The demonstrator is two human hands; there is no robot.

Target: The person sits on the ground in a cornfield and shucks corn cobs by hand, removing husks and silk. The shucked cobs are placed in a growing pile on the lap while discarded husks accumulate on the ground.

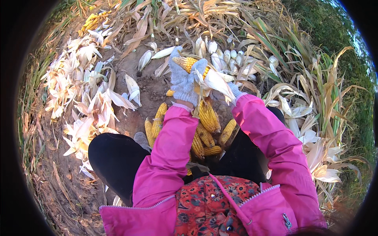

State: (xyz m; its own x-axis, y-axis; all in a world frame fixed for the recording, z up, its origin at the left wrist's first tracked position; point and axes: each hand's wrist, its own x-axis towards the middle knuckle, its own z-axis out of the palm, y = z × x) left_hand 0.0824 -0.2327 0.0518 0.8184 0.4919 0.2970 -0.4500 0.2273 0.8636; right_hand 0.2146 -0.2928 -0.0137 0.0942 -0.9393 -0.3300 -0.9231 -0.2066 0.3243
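My left hand (pixel 184 82), in a grey knit glove, is wrapped around a yellow corn cob (pixel 186 63) with its tip bared. Pale husk (pixel 217 84) is peeled back from that cob towards the right. My right hand (pixel 234 89), gloved alike, is at the husk's lower end and mostly hidden behind it; its fingers do not show, so its grip cannot be told. Below both hands, several husked corn cobs (pixel 208 116) lie heaped between my legs. More bare cobs (pixel 159 118) rest beside my left sleeve.
A long pile of stripped husks (pixel 88 97) runs along the left. Several ears still in husk (pixel 227 57) lie ahead to the right. One unhusked ear (pixel 133 90) sits on the soil at left. Dry corn stalks (pixel 218 14) cover the far ground; more husks (pixel 322 159) lie right.
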